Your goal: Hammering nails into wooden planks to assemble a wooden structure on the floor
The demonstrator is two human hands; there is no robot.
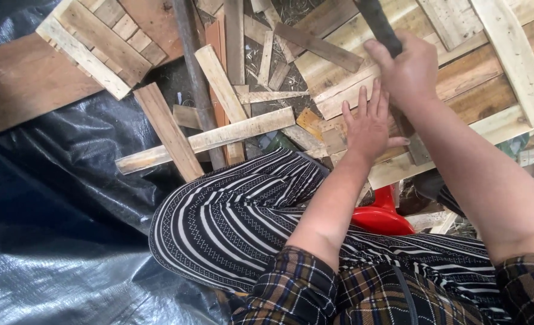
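Soft, even daylight, faint shadows, mild glare on the tarp (68, 283), slightly blurred.

1. Trousers (231, 222): black with thin white stripes.
2. Shirt sleeves (297, 292): dark plaid, navy, brown and cream.
3. Stool (382, 215): bright red.
4. Tarpaulin (56, 198): glossy black.
5. Wooden slats (206, 139): pale tan to reddish brown.

Black plastic sheet (50, 241), red stool (381, 216), loose wood slats (206, 139) lying about
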